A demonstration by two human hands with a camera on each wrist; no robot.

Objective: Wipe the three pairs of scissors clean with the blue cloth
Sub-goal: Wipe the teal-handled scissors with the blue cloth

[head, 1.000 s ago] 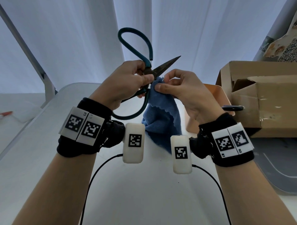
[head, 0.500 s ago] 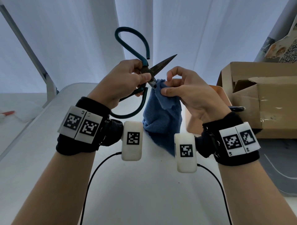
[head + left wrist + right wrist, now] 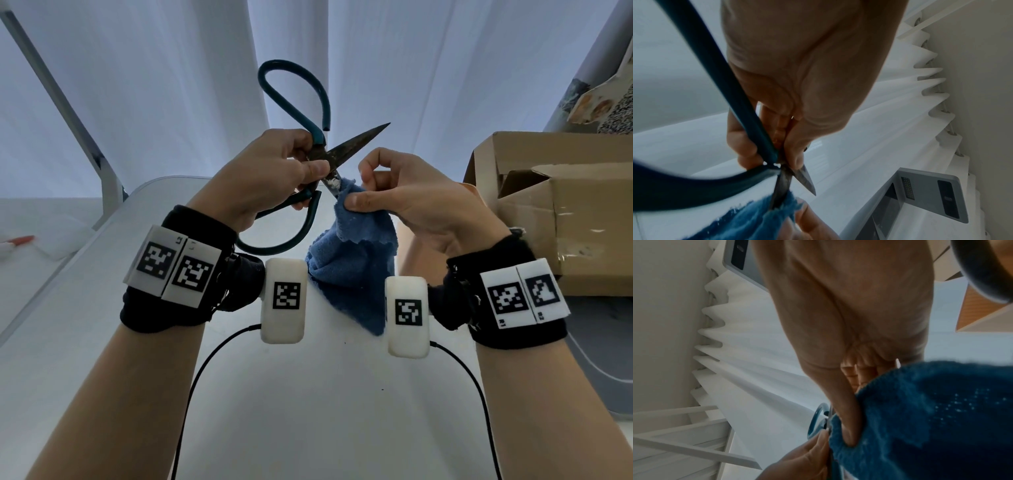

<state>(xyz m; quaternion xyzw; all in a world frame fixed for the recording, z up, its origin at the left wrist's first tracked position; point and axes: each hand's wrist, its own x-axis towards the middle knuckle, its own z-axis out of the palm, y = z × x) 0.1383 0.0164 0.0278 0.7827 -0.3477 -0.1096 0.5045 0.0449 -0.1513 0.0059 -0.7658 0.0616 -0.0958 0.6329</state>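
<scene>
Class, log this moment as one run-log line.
left hand grips teal scissors, blades open | right hand pinches blue cloth on lower blade | phase: wiping

Both forearms raised, left grip (image 3: 274, 171) and right grip (image 3: 404, 192) curled, pinching.

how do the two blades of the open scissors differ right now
The upper blade is bare and points up to the right; the lower blade points down with its tip wrapped in the blue cloth, pinched by the right hand. The lower one shows whitish residue. Both are dark, dull metal, joined where the left hand grips.
</scene>
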